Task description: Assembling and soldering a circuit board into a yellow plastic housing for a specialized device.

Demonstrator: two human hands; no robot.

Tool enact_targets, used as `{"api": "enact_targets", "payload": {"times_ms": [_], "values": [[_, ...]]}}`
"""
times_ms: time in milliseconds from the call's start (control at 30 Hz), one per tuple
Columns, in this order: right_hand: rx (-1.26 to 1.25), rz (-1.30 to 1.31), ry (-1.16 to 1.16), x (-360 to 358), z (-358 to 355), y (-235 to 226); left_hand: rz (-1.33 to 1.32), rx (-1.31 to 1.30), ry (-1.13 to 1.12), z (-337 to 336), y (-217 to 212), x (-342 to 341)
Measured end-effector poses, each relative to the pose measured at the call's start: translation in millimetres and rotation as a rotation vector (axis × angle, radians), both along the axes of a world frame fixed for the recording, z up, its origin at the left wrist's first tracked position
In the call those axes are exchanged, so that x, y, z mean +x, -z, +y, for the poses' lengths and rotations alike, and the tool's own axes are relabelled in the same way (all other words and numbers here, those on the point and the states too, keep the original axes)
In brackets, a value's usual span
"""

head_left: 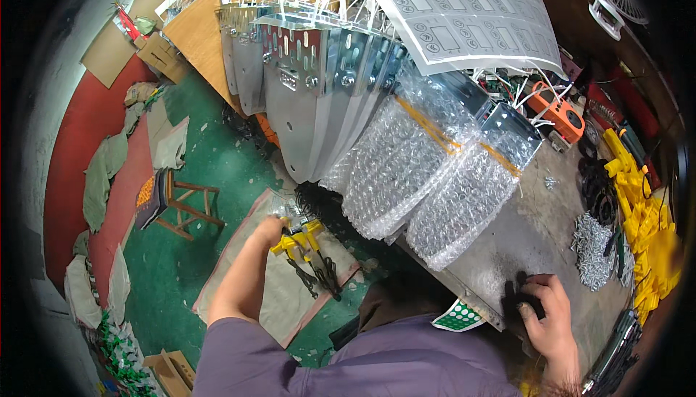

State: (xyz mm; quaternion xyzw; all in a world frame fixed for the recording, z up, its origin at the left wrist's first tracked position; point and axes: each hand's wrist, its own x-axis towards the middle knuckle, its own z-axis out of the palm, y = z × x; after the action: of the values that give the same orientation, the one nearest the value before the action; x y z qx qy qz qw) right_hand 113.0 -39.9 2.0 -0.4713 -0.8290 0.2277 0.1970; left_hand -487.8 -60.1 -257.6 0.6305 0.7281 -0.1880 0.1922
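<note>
Low at the left, my left hand [272,230] is closed around yellow plastic pieces [299,237] with black cords [319,274] hanging from them. A shiny metal part shows just beyond the fingers; its kind is unclear. They hang over a light cloth [261,281] on the green floor. My right hand [547,313] is at the right, over the grey metal tabletop, its fingers a little bent and apart, holding nothing. Nearer the middle lie two bundles in bubble wrap [464,201], tied with orange bands, beside several bare metal plates [297,100] with slots.
A pile of screws [593,252] and many yellow plastic pieces [645,216] lie at the right. An orange meter [558,112] and a printed sheet [471,20] lie farther back. A wooden stool [185,205] stands on the floor at the left.
</note>
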Motion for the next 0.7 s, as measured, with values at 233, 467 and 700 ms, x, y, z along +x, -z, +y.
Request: {"api": "enact_targets", "payload": {"times_ms": [233, 467, 700], "values": [[0.017, 0.022, 0.015, -4, 4, -9, -0.154, -0.241, -0.525, -123, 142, -37], [0.149, 0.034, -0.013, -19, 22, -22, -0.506, -0.067, 0.008, -28, 34, 132], [0.735, 0.167, -0.034, -104, 111, -77, -0.978, 0.501, 0.677, -12, -197, 298]]}}
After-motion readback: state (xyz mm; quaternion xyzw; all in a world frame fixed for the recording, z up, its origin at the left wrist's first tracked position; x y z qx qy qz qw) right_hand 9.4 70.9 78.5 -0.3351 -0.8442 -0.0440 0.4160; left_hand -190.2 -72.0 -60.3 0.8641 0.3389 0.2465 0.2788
